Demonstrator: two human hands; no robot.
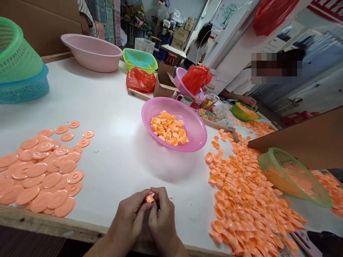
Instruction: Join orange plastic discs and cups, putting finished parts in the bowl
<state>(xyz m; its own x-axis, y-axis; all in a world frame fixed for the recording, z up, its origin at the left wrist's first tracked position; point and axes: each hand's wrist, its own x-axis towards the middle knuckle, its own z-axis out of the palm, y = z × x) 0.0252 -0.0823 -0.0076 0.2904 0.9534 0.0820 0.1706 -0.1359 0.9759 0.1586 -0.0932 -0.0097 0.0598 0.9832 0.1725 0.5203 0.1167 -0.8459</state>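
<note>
Near the front edge of the white table, my left hand [131,214] and my right hand [162,210] are brought together. Between their fingertips is a small orange plastic cup [149,198], mostly covered by my fingers. Beyond them stands a pink basin [197,137] holding a heap of similar orange cups [168,128]. A wide pile of orange cups [246,189] spreads over the table to my right. On the left lies a pile of flat orange discs [50,175] with ringed centres.
A green strainer basket [278,157] lies tilted among the cups at right. Pale pink basin [91,53], stacked baskets [21,71] and a cardboard box [164,82] stand farther back. A co-worker's hand [249,101] is over a green bowl [238,112].
</note>
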